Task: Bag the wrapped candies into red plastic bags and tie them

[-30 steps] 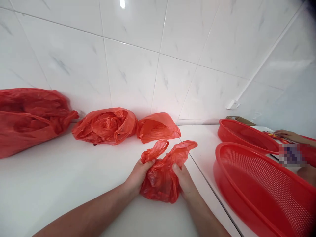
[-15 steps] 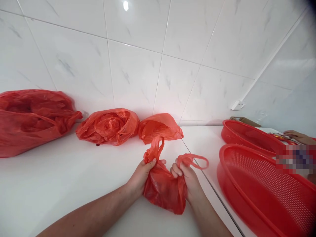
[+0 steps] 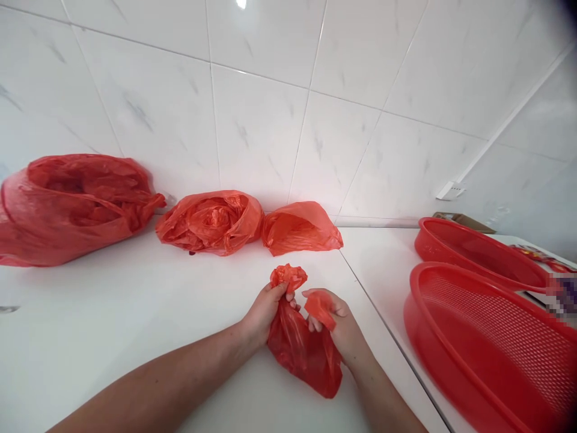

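A small red plastic bag (image 3: pixel 303 355) lies on the white counter (image 3: pixel 112 325) between my two hands. My left hand (image 3: pixel 264 310) is closed round one bunched handle of the bag, which sticks up above its fingers. My right hand (image 3: pixel 338 325) is closed round the other handle, crumpled against its fingers. The bag's body hangs low between my wrists, and what it holds is hidden.
Three more red plastic bags rest against the tiled wall: a large one (image 3: pixel 72 207) at the left, a middle one (image 3: pixel 211 221) and a smaller one (image 3: pixel 300 227). Two red mesh baskets (image 3: pixel 491 343) (image 3: pixel 478 252) stand at the right, with a brown box (image 3: pixel 464 221) behind.
The bag's two handles stood loose and spread; both hands have gathered and bunched them and drawn closer together. The other person's hand at the far right is gone from view.
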`<act>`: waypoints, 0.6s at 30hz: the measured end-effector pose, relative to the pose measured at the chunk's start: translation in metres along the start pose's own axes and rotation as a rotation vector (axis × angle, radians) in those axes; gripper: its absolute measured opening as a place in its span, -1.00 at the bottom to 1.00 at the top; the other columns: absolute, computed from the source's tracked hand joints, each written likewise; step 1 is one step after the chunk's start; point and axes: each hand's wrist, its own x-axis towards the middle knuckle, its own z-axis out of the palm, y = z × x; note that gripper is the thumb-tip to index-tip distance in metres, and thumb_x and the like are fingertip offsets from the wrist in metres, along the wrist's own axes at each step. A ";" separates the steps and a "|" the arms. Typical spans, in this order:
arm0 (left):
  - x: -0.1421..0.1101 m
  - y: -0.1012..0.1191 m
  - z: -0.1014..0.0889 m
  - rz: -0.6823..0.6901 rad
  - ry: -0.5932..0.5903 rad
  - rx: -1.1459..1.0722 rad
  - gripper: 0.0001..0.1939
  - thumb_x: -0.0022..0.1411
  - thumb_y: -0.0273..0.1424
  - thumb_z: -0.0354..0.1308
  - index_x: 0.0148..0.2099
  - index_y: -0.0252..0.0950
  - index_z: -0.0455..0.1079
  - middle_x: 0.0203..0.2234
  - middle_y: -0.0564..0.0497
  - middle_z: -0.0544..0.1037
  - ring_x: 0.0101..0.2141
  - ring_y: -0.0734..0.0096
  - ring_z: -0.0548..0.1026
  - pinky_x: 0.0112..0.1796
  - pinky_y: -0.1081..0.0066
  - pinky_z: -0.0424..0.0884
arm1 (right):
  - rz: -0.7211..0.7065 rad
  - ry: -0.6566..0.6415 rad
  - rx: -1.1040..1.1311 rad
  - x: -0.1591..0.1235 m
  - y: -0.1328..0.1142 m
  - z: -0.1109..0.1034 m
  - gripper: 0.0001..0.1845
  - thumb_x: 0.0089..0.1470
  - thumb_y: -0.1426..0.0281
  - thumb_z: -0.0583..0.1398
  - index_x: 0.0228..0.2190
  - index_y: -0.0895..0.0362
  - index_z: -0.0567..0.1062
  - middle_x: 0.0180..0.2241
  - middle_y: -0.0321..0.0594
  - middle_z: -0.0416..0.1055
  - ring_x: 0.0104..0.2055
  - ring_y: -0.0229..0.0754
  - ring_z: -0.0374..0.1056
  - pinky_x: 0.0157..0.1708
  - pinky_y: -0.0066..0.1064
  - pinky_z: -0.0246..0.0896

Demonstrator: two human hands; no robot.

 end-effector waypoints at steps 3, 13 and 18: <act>0.000 0.001 0.000 0.001 0.036 0.010 -0.81 0.03 -0.41 0.05 -0.57 -0.26 0.13 -0.74 0.14 0.23 -0.64 0.52 0.29 -0.49 0.48 0.31 | 0.034 -0.062 0.148 -0.001 -0.002 -0.002 -0.86 -0.05 0.39 0.15 -0.37 0.10 0.47 -0.72 -0.46 0.11 -0.59 -0.31 0.13 -0.34 -0.36 0.11; -0.004 -0.002 0.005 -0.007 0.041 0.015 -0.78 0.04 -0.40 0.06 -0.57 -0.25 0.09 -0.74 0.19 0.18 -0.70 0.58 0.20 -0.56 0.51 0.25 | 0.085 0.046 -0.121 -0.010 -0.009 0.015 -0.39 0.06 0.21 0.08 0.14 0.11 0.21 -0.74 -0.50 0.06 -0.65 -0.31 -0.01 -0.53 -0.42 0.03; -0.003 -0.003 0.001 -0.004 0.035 0.058 -0.70 0.11 -0.29 0.09 -0.58 -0.28 0.15 -0.75 0.12 0.26 -0.69 0.53 0.27 -0.59 0.50 0.22 | 0.155 0.025 -0.142 -0.008 -0.012 0.016 -0.11 -0.08 0.35 0.21 0.24 -0.08 -0.03 -0.68 -0.54 0.18 -0.65 -0.35 0.07 -0.58 -0.47 0.05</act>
